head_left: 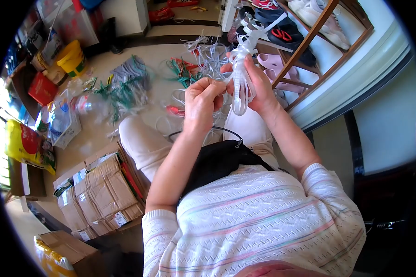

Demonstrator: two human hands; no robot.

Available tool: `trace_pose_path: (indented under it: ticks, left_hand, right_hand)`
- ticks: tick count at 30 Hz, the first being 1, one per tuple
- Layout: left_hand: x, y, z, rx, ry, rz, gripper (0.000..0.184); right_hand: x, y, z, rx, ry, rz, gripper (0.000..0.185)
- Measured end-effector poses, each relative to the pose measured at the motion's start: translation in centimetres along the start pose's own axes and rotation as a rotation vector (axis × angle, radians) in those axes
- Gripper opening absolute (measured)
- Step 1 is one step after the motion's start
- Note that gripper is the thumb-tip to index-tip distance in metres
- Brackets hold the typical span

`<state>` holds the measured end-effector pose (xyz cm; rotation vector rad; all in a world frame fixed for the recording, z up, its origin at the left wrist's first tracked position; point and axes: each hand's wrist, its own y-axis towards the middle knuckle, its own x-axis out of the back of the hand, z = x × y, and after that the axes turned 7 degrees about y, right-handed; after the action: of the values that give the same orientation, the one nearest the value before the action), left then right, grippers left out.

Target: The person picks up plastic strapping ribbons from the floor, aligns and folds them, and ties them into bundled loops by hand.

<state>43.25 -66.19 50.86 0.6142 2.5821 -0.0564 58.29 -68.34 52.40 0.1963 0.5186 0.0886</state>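
Observation:
My right hand (262,88) is closed around a looped bundle of white plastic strapping (240,87), held up above my knees. Loops hang down below its fingers, and loose ends stick out at the top. Just left of the bundle, my left hand (202,102) is closed in a pinch with thumb and forefinger together. A thin white strand seems to run from that pinch to the bundle. On the floor beyond the hands lies a tangle of white strips (210,57), beside a green and red bundle (184,70).
To the right stands a wooden shoe rack (309,32) with pink clogs (282,69). On the left are flattened cardboard boxes (104,187), a white basket (65,131) with plastic bottles, a yellow bucket (72,57) and a grey and green strip pile (125,85).

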Motion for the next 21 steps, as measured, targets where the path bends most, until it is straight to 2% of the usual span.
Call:
trace_pose_path:
  ticks: [9, 13, 16, 18, 21]
  left_hand:
    - [-0.7, -0.4, -0.1, -0.008, 0.014, 0.051, 0.016]
    - [-0.9, -0.3, 0.5, -0.012, 0.088, 0.045, 0.016]
    - [-1.0, -0.1, 1.6, -0.159, 0.217, -0.035, 0.018]
    - [-1.1, -0.4, 1.6, -0.131, 0.144, -0.042, 0.017]
    - [-0.9, -0.5, 1.7, -0.094, 0.015, -0.041, 0.017]
  right_hand:
    - [-0.9, -0.6, 0.1, 0.096, -0.162, -0.053, 0.047]
    - [-1.2, -0.5, -0.7, 0.153, -0.159, -0.156, 0.044]
    - [-0.9, -0.6, -1.2, 0.096, -0.077, -0.216, 0.041]
    - [-1.2, -0.7, -1.3, 0.062, -0.018, -0.228, 0.040]
    - [-1.7, -0.5, -1.5, 0.128, -0.041, -0.258, 0.038]
